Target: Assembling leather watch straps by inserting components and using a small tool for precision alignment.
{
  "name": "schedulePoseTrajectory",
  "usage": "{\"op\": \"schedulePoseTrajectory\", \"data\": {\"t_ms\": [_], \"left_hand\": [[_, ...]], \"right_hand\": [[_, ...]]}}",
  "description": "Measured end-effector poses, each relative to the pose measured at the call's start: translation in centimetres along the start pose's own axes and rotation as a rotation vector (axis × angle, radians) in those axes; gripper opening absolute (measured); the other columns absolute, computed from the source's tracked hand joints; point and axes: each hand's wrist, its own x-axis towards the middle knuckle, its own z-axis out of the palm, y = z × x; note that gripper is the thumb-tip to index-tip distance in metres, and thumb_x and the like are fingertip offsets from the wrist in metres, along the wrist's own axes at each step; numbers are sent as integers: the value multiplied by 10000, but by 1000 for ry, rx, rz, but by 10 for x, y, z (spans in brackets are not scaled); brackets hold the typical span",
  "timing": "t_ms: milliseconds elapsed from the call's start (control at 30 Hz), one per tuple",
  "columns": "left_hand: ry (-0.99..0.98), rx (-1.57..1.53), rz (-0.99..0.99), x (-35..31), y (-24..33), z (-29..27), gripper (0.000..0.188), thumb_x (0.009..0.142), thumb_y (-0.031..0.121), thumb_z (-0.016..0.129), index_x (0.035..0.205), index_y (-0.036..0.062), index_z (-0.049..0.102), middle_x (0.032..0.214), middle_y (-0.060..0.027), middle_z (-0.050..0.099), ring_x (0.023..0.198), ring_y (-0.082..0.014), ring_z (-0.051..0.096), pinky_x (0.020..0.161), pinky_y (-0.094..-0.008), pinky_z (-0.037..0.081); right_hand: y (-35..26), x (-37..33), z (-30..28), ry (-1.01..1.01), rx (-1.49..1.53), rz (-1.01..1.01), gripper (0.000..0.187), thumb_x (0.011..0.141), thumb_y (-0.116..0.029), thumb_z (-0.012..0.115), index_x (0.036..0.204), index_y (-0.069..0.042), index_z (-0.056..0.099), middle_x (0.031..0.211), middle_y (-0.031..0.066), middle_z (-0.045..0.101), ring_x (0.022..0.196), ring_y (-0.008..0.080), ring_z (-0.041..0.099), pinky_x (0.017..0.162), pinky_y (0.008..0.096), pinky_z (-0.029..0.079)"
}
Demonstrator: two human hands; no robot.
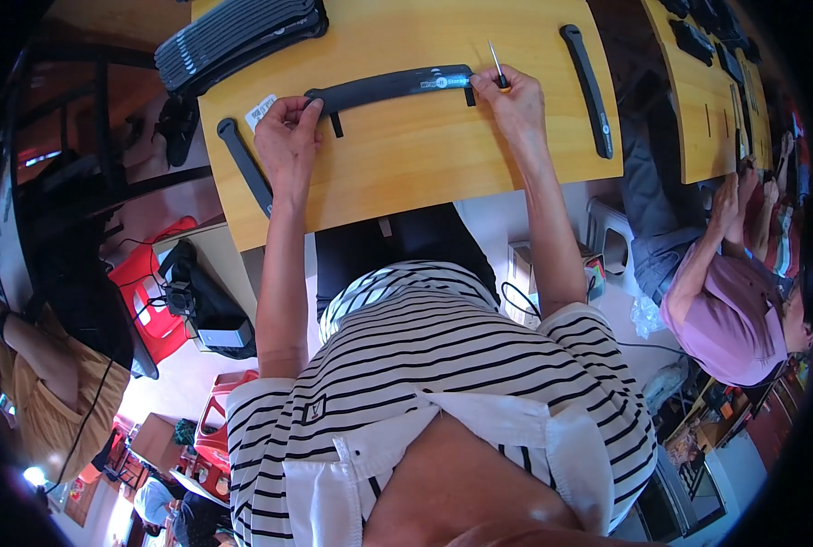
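A dark grey strap (388, 85) with a light printed patch near its right end stretches between my hands over the wooden table. My left hand (288, 137) pinches the strap's left end between thumb and fingers. My right hand (516, 102) pinches its right end. A thin metal-shafted tool (497, 66) with a yellow handle also sits in my right hand, its tip pointing away from me. Just left of my left hand lies a white printed label (258, 110). Two short black strips (337, 125) show below the strap, one near each end.
The yellow wooden table (406, 173) carries a stack of dark straps (242, 41) at the back left. Single straps lie at the left (242, 164) and right (589, 91). Another table (698, 100) stands to the right, with co-workers nearby. A red stool (155, 301) holds a black bag.
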Motion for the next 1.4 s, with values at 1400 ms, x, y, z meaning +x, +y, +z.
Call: {"op": "schedulePoseTrajectory", "data": {"t_ms": [1400], "left_hand": [[34,150,30,1,1,2,197,787,161,671,864,-17,641,659,-59,626,463,-100,545,444,-235,422]], "right_hand": [[-11,-3,5,41,-282,-30,196,777,-213,614,788,-18,637,639,189,608,638,343,608,619,408,460]]}}
